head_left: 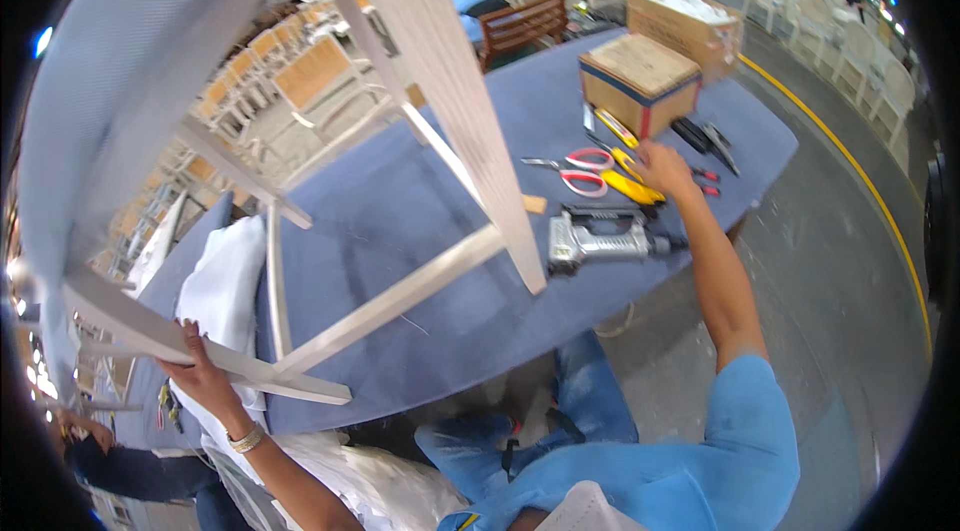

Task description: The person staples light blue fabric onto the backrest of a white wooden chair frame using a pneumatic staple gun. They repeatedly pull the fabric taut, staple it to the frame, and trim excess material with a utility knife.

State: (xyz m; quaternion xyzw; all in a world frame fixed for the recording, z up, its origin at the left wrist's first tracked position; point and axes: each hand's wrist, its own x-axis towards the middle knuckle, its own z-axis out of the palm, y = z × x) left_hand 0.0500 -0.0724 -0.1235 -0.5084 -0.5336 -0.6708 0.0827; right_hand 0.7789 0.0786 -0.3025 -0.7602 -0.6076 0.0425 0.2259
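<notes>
A whitewashed wooden chair (440, 81) lies tipped on the blue table (400, 201), its legs and rungs pointing toward me. My left hand (200, 371) grips the chair's lower leg at the near left. My right hand (662, 169) reaches far across to the tools and rests on a yellow-handled tool (632, 187). Red-handled scissors (580, 171) lie just left of that hand. A grey staple gun (600, 236) sits near the table's front edge, below my right forearm.
Two cardboard boxes (640, 81) (685, 21) stand at the table's far right, with dark pliers (705, 136) beside them. White cloth (225, 281) hangs off the left end. Rows of chairs (290, 81) fill the background. Another person (110, 456) crouches at lower left.
</notes>
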